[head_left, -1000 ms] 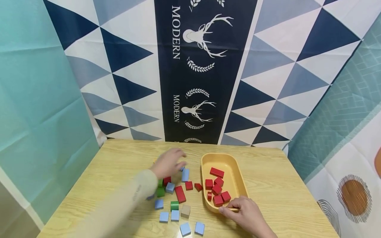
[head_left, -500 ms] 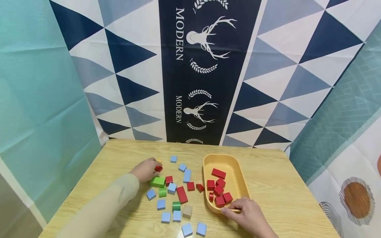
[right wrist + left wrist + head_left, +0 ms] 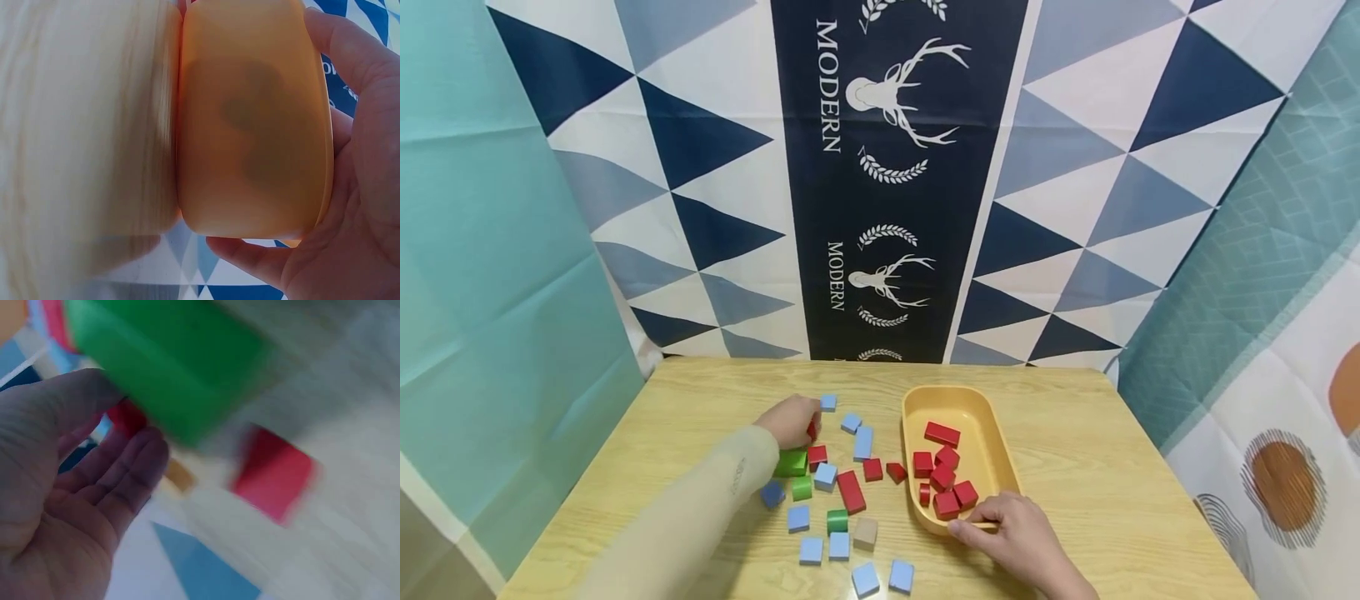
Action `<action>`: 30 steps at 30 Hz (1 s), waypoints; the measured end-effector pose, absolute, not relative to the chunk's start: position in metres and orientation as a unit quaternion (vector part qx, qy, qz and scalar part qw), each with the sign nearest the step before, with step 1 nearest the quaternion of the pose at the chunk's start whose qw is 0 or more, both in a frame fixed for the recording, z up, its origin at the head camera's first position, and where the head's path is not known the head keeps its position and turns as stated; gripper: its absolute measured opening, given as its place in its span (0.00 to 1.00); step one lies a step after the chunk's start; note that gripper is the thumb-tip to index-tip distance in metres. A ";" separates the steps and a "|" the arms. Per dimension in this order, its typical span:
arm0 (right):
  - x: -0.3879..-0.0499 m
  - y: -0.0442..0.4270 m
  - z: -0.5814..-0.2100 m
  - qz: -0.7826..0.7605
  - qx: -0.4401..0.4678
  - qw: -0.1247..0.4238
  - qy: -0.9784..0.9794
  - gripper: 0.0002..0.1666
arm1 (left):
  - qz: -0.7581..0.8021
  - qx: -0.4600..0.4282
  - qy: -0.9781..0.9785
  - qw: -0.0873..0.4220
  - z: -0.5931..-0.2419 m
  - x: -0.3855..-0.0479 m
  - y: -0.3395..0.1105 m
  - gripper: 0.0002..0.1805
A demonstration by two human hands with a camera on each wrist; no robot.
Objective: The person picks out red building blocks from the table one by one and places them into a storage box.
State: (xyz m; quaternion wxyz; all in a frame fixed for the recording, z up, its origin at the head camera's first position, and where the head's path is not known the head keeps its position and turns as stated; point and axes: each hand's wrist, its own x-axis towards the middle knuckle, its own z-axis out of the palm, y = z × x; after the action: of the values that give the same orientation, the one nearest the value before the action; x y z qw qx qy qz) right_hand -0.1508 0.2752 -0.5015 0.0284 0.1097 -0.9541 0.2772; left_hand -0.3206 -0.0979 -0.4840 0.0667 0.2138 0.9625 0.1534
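Note:
My left hand [image 3: 790, 421] pinches a small red block [image 3: 128, 417] between thumb and fingers, near the far left of the block group. In the head view only a sliver of that block shows beside the fingertips. Just below the hand lie a green block [image 3: 792, 462] and another red block [image 3: 817, 456]. At the right, my right hand [image 3: 1011, 533] grips the near rim of a yellow plastic tray [image 3: 1004, 450]. Several red blocks [image 3: 943, 477] lie inside the tray. From the right wrist view, thumb and fingers hold the tray's end wall [image 3: 256, 125].
Several light blue blocks [image 3: 825, 477] lie scattered over the wooden table [image 3: 1090, 467]. Among them are a long red block [image 3: 852, 492], a green half-round block [image 3: 837, 522] and a plain wood block [image 3: 866, 534]. A red wedge-like block [image 3: 896, 472] lies against the tray's left side.
My left hand went left and down from above the blue blocks to a red block, took it, and moved back right with it. The right hand stays on the tray rim.

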 end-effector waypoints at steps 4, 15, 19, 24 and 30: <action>-0.150 0.277 -0.503 0.275 0.112 0.035 -0.954 0.17 | 0.256 0.219 0.941 0.033 -0.459 -0.323 -0.052 0.23; -0.150 0.275 -0.501 0.283 0.114 0.034 -0.952 0.16 | 0.274 0.246 0.928 0.057 -0.444 -0.313 0.048 0.29; -0.150 0.275 -0.499 0.280 0.109 0.029 -0.953 0.16 | 0.233 0.252 0.937 0.061 -0.452 -0.307 0.053 0.28; -0.150 0.276 -0.498 0.285 0.114 0.030 -0.951 0.16 | 0.230 0.254 0.938 0.049 -0.452 -0.307 0.046 0.26; -0.150 0.276 -0.502 0.288 0.121 0.038 -0.949 0.15 | 0.250 0.256 0.933 0.027 -0.448 -0.306 -0.010 0.21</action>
State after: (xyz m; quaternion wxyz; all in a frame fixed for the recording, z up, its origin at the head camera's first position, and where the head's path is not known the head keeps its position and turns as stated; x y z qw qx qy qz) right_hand -0.1500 0.2757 -0.5015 0.0377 0.1206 -0.9493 0.2879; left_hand -0.3060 -0.0096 -0.4479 0.0272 0.2563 0.9334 0.2495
